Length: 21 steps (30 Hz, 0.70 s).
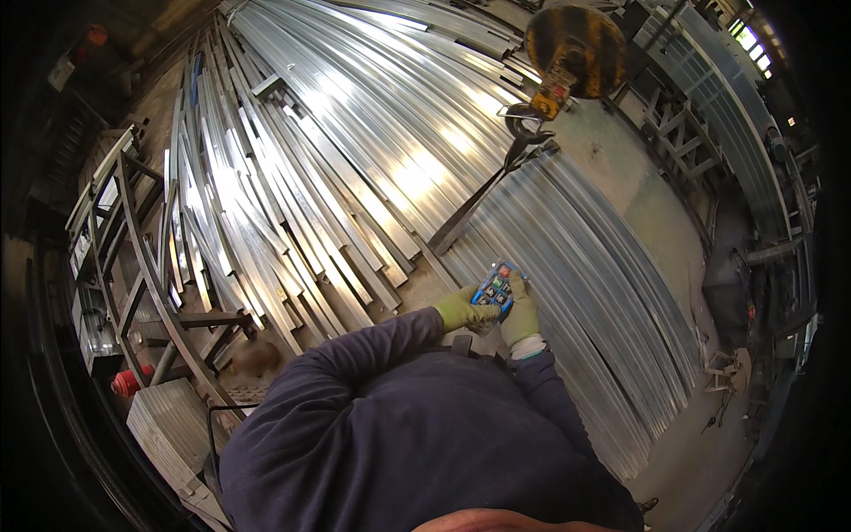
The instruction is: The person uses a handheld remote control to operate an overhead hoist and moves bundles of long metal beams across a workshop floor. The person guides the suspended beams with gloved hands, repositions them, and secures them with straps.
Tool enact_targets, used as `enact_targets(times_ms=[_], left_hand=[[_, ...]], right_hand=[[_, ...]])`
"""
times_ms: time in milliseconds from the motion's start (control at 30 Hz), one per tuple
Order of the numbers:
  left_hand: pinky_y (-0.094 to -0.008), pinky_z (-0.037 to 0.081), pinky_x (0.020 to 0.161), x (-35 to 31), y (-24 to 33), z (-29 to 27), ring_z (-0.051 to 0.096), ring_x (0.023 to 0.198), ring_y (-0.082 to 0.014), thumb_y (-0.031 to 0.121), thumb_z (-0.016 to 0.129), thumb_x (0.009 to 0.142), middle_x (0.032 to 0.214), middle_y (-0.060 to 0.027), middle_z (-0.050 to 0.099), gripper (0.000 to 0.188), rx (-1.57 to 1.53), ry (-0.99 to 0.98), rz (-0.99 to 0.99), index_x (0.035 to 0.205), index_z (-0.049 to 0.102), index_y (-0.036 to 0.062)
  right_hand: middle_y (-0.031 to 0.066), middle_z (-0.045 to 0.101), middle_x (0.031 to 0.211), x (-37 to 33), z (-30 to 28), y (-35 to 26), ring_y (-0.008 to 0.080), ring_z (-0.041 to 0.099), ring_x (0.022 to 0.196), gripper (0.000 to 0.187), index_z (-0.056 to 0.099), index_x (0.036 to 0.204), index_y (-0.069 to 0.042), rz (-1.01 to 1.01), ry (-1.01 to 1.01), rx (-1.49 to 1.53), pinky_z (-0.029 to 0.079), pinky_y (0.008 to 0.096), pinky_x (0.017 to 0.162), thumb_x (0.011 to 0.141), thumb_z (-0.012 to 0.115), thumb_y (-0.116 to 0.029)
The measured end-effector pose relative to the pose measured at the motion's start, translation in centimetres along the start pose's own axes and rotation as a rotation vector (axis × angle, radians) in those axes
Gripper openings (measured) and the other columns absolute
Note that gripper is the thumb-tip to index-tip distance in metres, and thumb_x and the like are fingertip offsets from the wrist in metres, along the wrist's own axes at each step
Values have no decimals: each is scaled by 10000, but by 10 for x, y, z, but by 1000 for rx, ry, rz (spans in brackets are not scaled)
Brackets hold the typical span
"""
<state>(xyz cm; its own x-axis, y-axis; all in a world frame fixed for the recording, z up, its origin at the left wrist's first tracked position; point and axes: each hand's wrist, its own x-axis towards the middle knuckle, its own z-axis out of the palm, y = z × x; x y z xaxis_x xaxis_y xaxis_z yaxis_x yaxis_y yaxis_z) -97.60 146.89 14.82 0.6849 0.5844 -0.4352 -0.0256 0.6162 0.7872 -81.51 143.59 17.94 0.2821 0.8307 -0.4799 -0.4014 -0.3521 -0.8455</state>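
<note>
Head view: the remote (489, 295), a blue oblong with buttons, sits between my two gloved hands in front of my body (425, 434), above the profiles (576, 257). Its button face is turned upward to the camera. Its long axis runs obliquely, from a near end at lower left, close to me, to a far end at upper right; the far end points away from me and somewhat to my right, so the axis crosses the run of the profiles beneath. My left hand (468, 310) is closed about the near, left-hand part of the remote. My right hand (521, 316) is closed along its right edge, the thumb reaching up toward the far end; whether it presses a button, I cannot tell. The fingers underneath are hidden. Beyond the far end, a strap (470, 213) slants up toward the black-and-yellow hook block (576, 51). To the left lie bars (266, 151).
</note>
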Motion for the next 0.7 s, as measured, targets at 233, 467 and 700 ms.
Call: enact_targets(times_ms=[233, 467, 700], left_hand=[[-313, 589, 736, 8, -7, -4, 705, 848, -163, 278, 858, 889, 989, -56, 737, 488, -42, 4, -50, 1254, 647, 32], [-295, 577, 712, 17, -19, -4, 692, 822, -138, 262, 873, 867, 988, -36, 737, 492, -46, -2, -50, 1242, 653, 33], [-309, 541, 659, 28, -29, -5, 644, 796, -138, 295, 914, 828, 969, -38, 680, 666, -75, -22, -39, 1330, 560, 36]], right_hand=[[32, 695, 979, 3, 0, 1, 150, 689, 829, 362, 668, 1195, -44, 20, 43, 129, 576, 313, 708, 999, 703, -346], [68, 713, 1065, 13, -16, 12, 188, 718, 919, 449, 630, 1275, -21, 52, 19, 204, 606, 350, 792, 991, 726, -356], [31, 694, 984, 10, -13, 5, 132, 679, 821, 440, 636, 1229, -17, 40, 44, 172, 558, 296, 727, 1007, 706, -390]])
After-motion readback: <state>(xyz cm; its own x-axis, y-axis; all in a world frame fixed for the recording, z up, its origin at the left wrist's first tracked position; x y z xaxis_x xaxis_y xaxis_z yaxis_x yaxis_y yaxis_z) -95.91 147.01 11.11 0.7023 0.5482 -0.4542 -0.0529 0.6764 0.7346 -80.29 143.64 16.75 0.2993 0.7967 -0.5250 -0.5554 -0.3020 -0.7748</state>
